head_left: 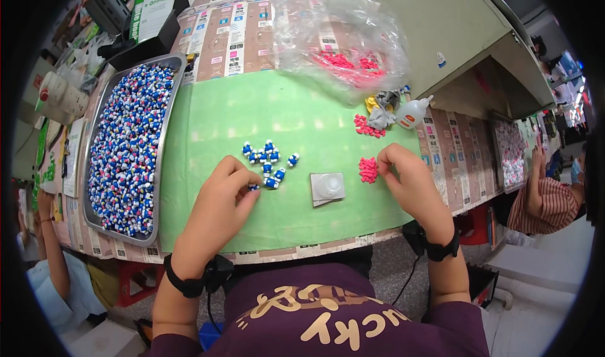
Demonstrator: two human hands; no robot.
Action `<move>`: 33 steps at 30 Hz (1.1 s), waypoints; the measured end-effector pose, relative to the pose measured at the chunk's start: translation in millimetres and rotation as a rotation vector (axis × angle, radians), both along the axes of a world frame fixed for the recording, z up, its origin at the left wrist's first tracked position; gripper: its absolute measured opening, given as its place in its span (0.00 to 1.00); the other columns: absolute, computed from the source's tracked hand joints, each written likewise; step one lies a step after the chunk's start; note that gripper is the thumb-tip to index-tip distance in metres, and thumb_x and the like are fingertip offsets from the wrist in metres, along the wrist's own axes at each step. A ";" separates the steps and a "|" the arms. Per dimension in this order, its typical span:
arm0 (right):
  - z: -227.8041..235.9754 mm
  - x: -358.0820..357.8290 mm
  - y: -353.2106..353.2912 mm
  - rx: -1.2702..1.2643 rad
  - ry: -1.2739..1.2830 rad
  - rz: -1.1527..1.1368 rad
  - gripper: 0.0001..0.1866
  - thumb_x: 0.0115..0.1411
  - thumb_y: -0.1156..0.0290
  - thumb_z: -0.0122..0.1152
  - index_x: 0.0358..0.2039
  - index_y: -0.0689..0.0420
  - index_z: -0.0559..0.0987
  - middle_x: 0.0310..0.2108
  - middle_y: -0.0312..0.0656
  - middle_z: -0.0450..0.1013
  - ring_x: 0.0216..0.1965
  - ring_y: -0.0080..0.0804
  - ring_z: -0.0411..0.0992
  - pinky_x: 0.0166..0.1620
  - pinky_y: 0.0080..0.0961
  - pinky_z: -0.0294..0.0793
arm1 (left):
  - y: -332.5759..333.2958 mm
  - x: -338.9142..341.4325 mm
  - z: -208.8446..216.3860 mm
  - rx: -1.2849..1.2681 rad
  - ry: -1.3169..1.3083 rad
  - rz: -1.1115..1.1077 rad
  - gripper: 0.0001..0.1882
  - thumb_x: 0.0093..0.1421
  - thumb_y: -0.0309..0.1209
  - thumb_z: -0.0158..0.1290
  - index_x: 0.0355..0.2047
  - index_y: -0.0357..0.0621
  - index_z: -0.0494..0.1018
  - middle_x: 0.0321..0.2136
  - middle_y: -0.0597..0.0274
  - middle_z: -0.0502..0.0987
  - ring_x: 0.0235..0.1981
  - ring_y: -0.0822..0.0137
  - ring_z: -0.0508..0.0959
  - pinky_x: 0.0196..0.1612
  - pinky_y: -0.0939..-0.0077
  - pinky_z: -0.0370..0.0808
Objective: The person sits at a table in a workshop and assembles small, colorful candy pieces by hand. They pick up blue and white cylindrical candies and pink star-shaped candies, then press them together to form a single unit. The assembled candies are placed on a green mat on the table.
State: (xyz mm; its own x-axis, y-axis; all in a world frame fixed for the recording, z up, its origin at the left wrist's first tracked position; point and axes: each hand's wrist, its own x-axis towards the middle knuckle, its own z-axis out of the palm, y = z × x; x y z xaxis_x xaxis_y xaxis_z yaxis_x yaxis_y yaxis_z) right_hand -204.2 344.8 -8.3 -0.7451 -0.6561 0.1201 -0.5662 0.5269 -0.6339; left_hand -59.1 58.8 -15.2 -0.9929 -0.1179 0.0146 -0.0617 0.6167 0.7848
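Observation:
My left hand is over the green cloth, thumb and fingertips closed on a small blue-and-white figurine, mostly covered by the fingers. Just beyond it lies a loose group of similar figurines. My right hand reaches in beside a small heap of pink pieces. Its thumb and index finger are bent and apart at the heap's right edge, with nothing visible between them. Between my hands sits a small white square pad with a translucent round piece on it.
A metal tray full of blue-and-white figurines stands on the left. Farther back are a second pink heap, a white squeeze bottle, grey and yellow scraps and a clear plastic bag holding pink pieces. Other people sit on both sides.

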 end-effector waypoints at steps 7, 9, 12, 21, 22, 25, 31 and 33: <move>0.2 0.5 -0.5 0.096 0.069 0.047 0.05 0.52 0.84 0.54 0.27 0.63 0.68 0.25 0.49 0.67 0.29 0.48 0.68 0.34 0.37 0.67 | -8.3 17.5 16.0 0.559 0.103 0.168 0.10 0.54 0.14 0.57 0.37 0.36 0.77 0.39 0.60 0.75 0.36 0.72 0.77 0.37 0.81 0.78; 0.3 -3.3 5.2 0.089 -0.008 0.035 0.06 0.52 0.85 0.55 0.28 0.63 0.68 0.26 0.48 0.68 0.29 0.46 0.68 0.34 0.35 0.68 | -10.7 23.7 18.1 0.706 0.089 0.148 0.11 0.55 0.15 0.58 0.38 0.36 0.78 0.40 0.59 0.75 0.38 0.72 0.77 0.39 0.81 0.79; 15.3 2.8 -0.6 -0.040 -0.063 -0.003 0.07 0.52 0.87 0.57 0.28 0.63 0.69 0.27 0.45 0.70 0.29 0.41 0.70 0.35 0.30 0.70 | -7.3 26.5 19.3 0.833 0.079 0.075 0.11 0.55 0.15 0.58 0.39 0.36 0.79 0.41 0.58 0.75 0.40 0.71 0.77 0.40 0.81 0.79; 54.4 64.7 -61.7 -0.409 0.127 0.316 0.13 0.45 0.90 0.61 0.27 0.59 0.71 0.31 0.42 0.74 0.30 0.36 0.72 0.35 0.27 0.70 | 41.1 6.8 26.7 1.168 -0.043 -0.127 0.07 0.60 0.18 0.56 0.39 0.33 0.78 0.40 0.56 0.74 0.39 0.69 0.77 0.40 0.76 0.80; 53.6 65.8 -62.8 -0.416 0.175 0.333 0.13 0.45 0.90 0.62 0.27 0.59 0.72 0.32 0.43 0.75 0.30 0.36 0.72 0.35 0.27 0.70 | 40.3 7.9 26.6 1.164 -0.031 -0.128 0.07 0.60 0.18 0.56 0.38 0.33 0.78 0.41 0.56 0.74 0.39 0.69 0.77 0.40 0.76 0.80; 49.5 69.4 -65.6 -0.480 0.131 0.347 0.14 0.44 0.90 0.63 0.28 0.59 0.72 0.33 0.43 0.76 0.30 0.36 0.73 0.34 0.27 0.71 | 39.1 11.6 27.0 1.165 -0.007 -0.137 0.06 0.60 0.19 0.56 0.38 0.34 0.77 0.40 0.59 0.73 0.40 0.71 0.76 0.41 0.78 0.78; 47.5 73.7 -61.1 -0.581 -0.128 0.253 0.12 0.52 0.87 0.64 0.27 0.58 0.70 0.33 0.43 0.76 0.30 0.31 0.73 0.33 0.23 0.71 | 48.8 14.9 29.3 1.061 0.051 -0.132 0.04 0.63 0.22 0.53 0.39 0.37 0.73 0.41 0.63 0.70 0.42 0.74 0.73 0.45 0.80 0.75; 46.7 74.6 -60.6 -0.601 -0.179 0.216 0.12 0.53 0.86 0.64 0.27 0.58 0.69 0.33 0.43 0.76 0.31 0.29 0.73 0.33 0.22 0.70 | 52.2 14.3 28.7 1.005 0.070 -0.132 0.04 0.64 0.22 0.52 0.39 0.37 0.72 0.42 0.63 0.69 0.42 0.74 0.72 0.45 0.79 0.75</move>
